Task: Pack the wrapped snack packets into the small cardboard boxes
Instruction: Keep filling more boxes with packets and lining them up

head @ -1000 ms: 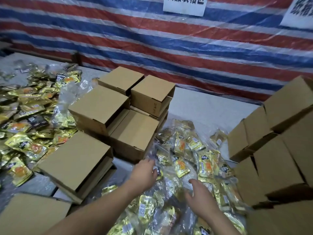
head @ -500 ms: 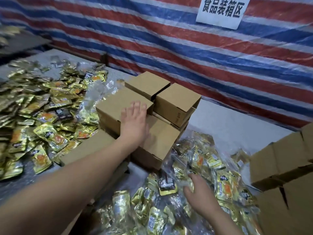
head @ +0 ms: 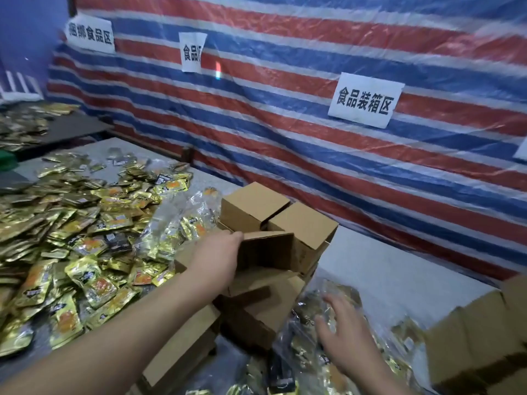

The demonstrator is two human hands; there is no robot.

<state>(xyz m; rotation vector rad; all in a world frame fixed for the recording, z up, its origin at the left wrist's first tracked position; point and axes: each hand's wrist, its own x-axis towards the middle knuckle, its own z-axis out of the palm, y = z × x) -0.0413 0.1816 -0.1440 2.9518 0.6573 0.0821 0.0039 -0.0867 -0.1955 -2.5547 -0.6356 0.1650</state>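
My left hand grips the edge of a small cardboard box, which is tilted and lifted off the stack of small brown boxes in the middle of the table. My right hand hovers with spread fingers over a clear plastic bag of gold snack packets at the lower right; it holds nothing. A large loose heap of gold wrapped snack packets covers the left of the table. More flat-lying boxes sit under my left forearm.
Another group of cardboard boxes stands at the right edge. A striped red, white and blue tarp with paper signs hangs behind the table. A bare grey patch of table lies between the two box groups.
My left hand went from lying flat on a box top to gripping a box and tilting it up. My right hand lifted off the bagged packets and spread its fingers. The view swung up and left.
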